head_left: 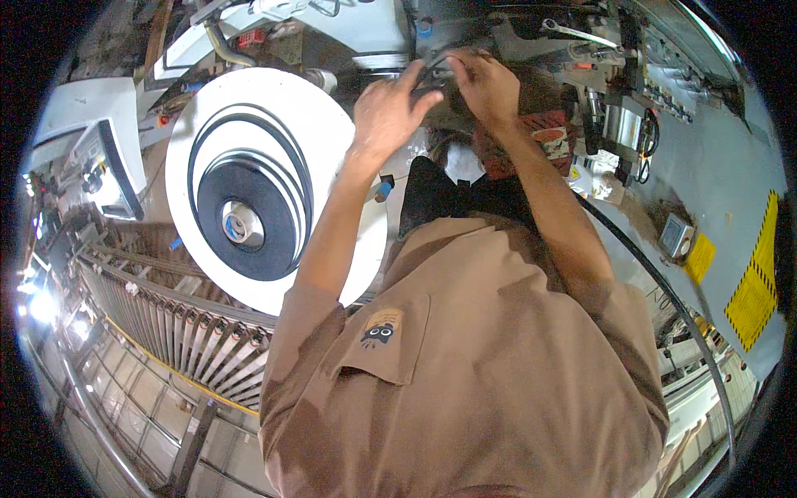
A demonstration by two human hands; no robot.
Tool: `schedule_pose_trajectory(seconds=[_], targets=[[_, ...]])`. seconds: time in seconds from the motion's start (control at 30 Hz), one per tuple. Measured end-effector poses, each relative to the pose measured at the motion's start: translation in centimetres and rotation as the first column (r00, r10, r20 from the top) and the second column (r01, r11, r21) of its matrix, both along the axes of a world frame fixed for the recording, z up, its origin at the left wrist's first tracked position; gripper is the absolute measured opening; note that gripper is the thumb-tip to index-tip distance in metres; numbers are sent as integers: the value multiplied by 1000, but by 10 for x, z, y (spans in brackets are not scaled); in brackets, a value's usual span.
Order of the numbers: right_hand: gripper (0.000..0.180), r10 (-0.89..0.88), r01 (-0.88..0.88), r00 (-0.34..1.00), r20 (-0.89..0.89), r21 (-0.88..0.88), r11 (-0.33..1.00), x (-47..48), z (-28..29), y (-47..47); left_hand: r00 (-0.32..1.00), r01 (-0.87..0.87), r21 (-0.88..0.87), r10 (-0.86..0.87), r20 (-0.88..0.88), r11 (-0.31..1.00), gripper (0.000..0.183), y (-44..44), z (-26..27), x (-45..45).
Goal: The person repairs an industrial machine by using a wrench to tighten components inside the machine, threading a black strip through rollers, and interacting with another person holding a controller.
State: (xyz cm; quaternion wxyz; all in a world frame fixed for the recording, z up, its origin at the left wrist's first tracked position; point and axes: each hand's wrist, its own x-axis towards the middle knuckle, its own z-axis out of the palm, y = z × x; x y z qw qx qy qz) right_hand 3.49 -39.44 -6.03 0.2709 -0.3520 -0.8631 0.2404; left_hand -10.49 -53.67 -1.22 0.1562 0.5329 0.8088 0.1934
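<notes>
My left hand [387, 112] is raised over the machine at the top centre, with thumb and forefinger spread apart. A thin dark strip [434, 64] curves between it and my right hand [489, 87], whose thumb and fingertips appear to pinch its upper end. Whether the strip touches my left forefinger is blurred. Left of my left forearm is a large white round disc [261, 87]. On it lies a coil of black edge-banding-like tape [215, 193], its outer turns loose, around a pale hub [241, 223].
A combination wrench [579, 32] lies on the machine at top right. Pneumatic fittings [669, 103] line the grey panel. A black hose [660, 280] curves past my right arm. At lower left stands a roller conveyor [187, 336]; a monitor [106, 177] is at far left.
</notes>
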Motion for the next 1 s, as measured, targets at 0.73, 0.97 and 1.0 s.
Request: schedule_pose_trajectory(seconds=[0.73,0.97,1.0], targets=[[21,-20,42,999,45,-568,822,91,-20,-24,968,142,-40,-148,-205,989,22,152,-40,-69],[23,-120,116,992,31,-577,808,113,-22,-16,853,259,-310,-367,-370,915,23,197,-39,-46],[24,-126,121,992,31,-581,805,116,-21,-17,862,265,-313,-370,-347,912,22,199,-43,-46]])
